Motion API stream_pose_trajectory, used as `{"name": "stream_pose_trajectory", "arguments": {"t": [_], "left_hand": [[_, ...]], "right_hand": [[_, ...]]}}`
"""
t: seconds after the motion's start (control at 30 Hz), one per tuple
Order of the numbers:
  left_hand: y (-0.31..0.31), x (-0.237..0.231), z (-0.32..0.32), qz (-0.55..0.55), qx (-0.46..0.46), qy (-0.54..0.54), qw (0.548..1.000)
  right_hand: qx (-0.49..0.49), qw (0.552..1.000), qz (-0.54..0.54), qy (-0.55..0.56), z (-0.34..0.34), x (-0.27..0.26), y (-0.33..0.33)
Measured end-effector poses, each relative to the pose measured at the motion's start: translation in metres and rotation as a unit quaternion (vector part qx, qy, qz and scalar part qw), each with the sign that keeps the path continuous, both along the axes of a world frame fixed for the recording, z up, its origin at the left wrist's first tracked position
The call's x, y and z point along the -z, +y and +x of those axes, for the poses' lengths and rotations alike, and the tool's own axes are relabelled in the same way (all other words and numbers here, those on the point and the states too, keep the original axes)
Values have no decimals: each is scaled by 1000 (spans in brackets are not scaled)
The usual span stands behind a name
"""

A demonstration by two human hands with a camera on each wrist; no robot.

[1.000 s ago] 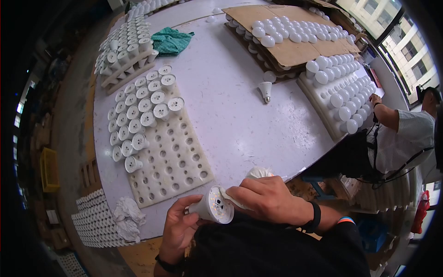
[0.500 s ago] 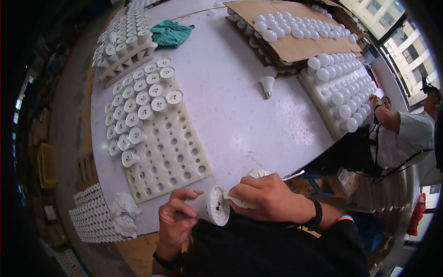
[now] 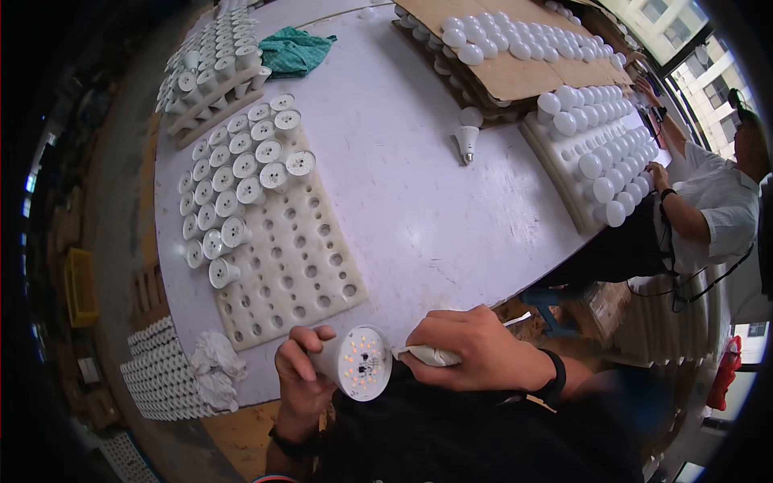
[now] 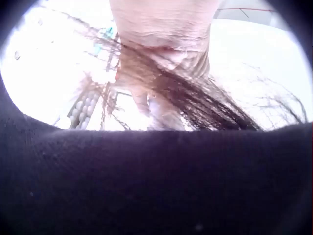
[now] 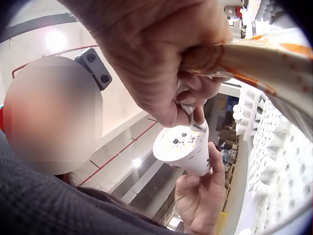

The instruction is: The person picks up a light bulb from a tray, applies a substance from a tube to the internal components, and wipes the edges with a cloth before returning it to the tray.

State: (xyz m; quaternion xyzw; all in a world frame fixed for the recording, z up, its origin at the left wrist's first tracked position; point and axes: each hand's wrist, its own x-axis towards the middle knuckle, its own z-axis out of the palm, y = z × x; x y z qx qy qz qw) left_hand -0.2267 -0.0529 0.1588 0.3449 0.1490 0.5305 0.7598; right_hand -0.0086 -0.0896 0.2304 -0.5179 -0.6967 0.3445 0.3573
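My left hand (image 3: 302, 374) grips an LED bulb housing (image 3: 364, 366) by its side, with the round, chip-dotted board facing up and toward me. My right hand (image 3: 483, 354) squeezes a white plastic bag (image 3: 435, 355), twisted to a narrow tip that sits right at the housing's rim. In the right wrist view, orange print shows on the bag (image 5: 274, 58), and the left fingers (image 5: 215, 166) hold the housing from below. Dark cloth and strands of hair hide most of the left hand in the left wrist view.
A foam tray (image 3: 294, 266) with rows of uncovered housings (image 3: 244, 166) lies on the table's left. Covered bulbs stand in another tray (image 3: 555, 177) at right, where another person (image 3: 708, 201) works. One finished bulb (image 3: 466, 143) lies mid-table. A green cloth (image 3: 296, 52) sits behind.
The left hand has turned the housing so its board faces the head camera more fully. The bag's tip stays by the rim. The person at right has stretched an arm toward the back.
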Motion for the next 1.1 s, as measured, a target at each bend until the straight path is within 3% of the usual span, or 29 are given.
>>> {"name": "stream_pose_trajectory", "arguments": {"t": [0.03, 0.1, 0.23, 0.27, 0.37, 0.4, 0.43, 0.5, 0.6, 0.63, 0.7, 0.77, 0.83, 0.87, 0.9, 0.97, 1.03, 1.1], "left_hand": [[2, 5, -2, 5, -4, 0, 1000], [3, 19, -8, -252, 58, -121, 958], [11, 43, 3, -311, 76, -152, 935], [16, 44, 10, -322, 88, -119, 935], [28, 56, 37, -375, 95, -69, 920], [33, 57, 51, -334, 120, 11, 935], [35, 64, 61, -333, 126, 10, 934], [46, 97, 83, -371, 190, 155, 896], [53, 174, 110, -382, 225, 196, 875], [57, 177, 124, -376, 233, 222, 869], [65, 172, 162, -369, 224, 221, 874], [70, 154, 199, -227, 203, 236, 923], [76, 144, 214, -119, 159, 310, 930], [78, 138, 212, -127, 126, 318, 931], [79, 132, 206, -107, 136, 328, 929], [84, 128, 172, -96, 122, 345, 926], [87, 129, 129, -173, 103, 343, 918], [86, 138, 75, -218, -57, 335, 915]], "right_hand": [[20, 1000, 9, -5, 3, -1, 0], [50, 998, 10, 23, 11, 2, -3], [166, 975, -59, 134, 22, 4, -8], [173, 972, -104, 124, 29, 2, -10], [194, 974, -56, 107, 47, 14, -16], [200, 972, -55, 106, 53, 15, -19], [200, 972, -68, 104, 59, 17, -22], [203, 971, -76, 99, 72, 20, -27], [216, 959, -114, 141, 87, 24, -32], [215, 961, -108, 139, 91, 23, -32], [232, 944, -150, 179, 98, 22, -31], [223, 942, -163, 192, 103, 22, -27], [223, 962, -95, 126, 103, 24, -20], [222, 963, -80, 129, 102, 29, -16], [223, 958, -113, 142, 99, 27, -13], [205, 966, -74, 139, 93, 30, -3], [181, 970, -75, 146, 83, 30, 7], [172, 971, -76, 146, 75, 33, 15]]}}
